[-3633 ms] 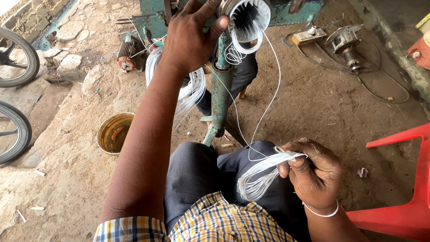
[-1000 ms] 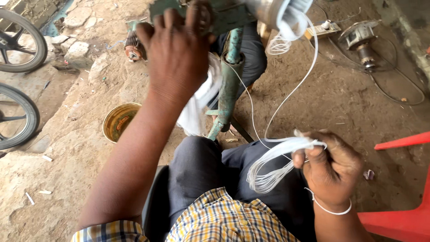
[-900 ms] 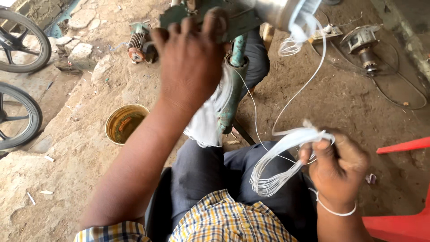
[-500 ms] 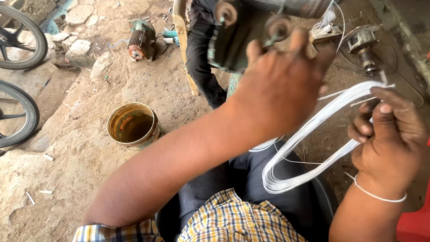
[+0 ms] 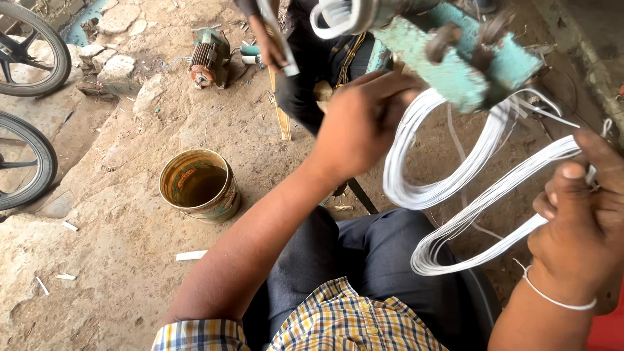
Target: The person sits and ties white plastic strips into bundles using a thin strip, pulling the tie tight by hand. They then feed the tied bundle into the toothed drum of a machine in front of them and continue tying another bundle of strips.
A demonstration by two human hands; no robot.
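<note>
My left hand [image 5: 361, 120] is raised to the green winding machine [image 5: 465, 58], its fingers curled at the machine's side next to a hanging loop of white wire [image 5: 429, 169]. Whether it grips a handle or the wire is hidden by the hand itself. My right hand [image 5: 578, 224] is closed on a second long coil of white wire [image 5: 481, 221] that stretches from my lap up toward the machine. More white wire is wound on the machine's top [image 5: 338, 13]. I sit in dark trousers and a checked shirt.
A person sits opposite, one hand [image 5: 266, 45] holding a white strip. A rusty tin bucket [image 5: 198, 185] stands on the dirt floor to the left. An old electric motor [image 5: 208, 58] lies farther back. Two bicycle wheels [image 5: 26, 162] are at the left edge.
The view tilted so the machine now sits nearer and to the right. My left hand moved from the machine's top down to its side. My right hand lifted the wire coil higher.
</note>
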